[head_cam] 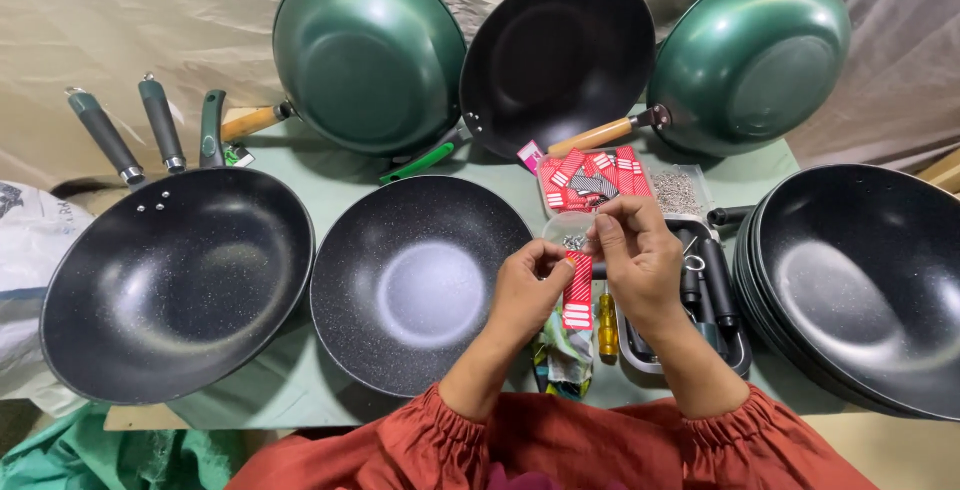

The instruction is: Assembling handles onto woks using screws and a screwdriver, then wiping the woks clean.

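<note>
A pale green counter is being covered almost wholly by cookware. At its right edge a stack of black speckled woks is being kept, and at the left a large black speckled wok with three dark handles is lying open side up. Along the back, two dark green woks are being propped on their sides against a beige cloth, with a black wok with a wooden handle between them. A handleless black speckled wok is resting in the middle, just left of the hands.

A grey metal tray of black handles is lying partly under the right forearm. Behind the hands a heap of red-and-white striped packets is being kept beside a small clear bag of silver screws. A yellow-handled screwdriver is lying beside the tray, next to a crumpled bit of wrapping.

A small clear plastic packet with a red-and-white striped label is being held above the counter, between the middle wok and the tray. The left hand is being closed narrowly on it, pinching its upper end. The right hand is being kept narrow too, its fingertips pinching the packet's clear top, where small metal parts are showing.
</note>
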